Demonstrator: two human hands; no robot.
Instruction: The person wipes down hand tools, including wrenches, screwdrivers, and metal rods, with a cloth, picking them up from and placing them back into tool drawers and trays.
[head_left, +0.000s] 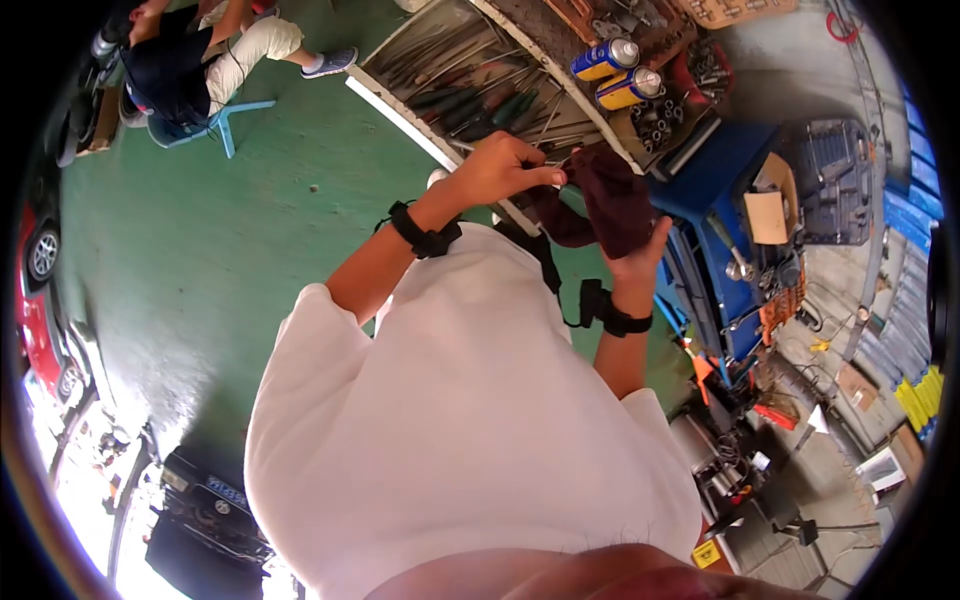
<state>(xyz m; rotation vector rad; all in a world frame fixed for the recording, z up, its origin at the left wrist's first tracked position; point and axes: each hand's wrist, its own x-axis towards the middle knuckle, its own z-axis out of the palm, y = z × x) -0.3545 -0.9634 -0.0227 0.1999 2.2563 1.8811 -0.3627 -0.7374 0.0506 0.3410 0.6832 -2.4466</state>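
Note:
A dark maroon cloth (612,203) hangs bunched between my two hands, above the front of an open drawer (402,122) of screwdrivers and long tools. My left hand (505,172) is closed, its thumb and fingers pinching the cloth's left edge. From the lower right, my right hand (638,262) holds the cloth. Its thumb shows along the right side, while the cloth covers its other fingers. Part of the cloth droops in a loop below my left hand. I cannot tell whether it is a rag or a glove.
Two blue-and-yellow spray cans (618,75) stand beyond the drawer, near sockets (655,125). A blue tool cabinet (715,255) is close on my right. At the upper left, a person (190,70) sits on a blue stool (228,122). Cars stand at the far left.

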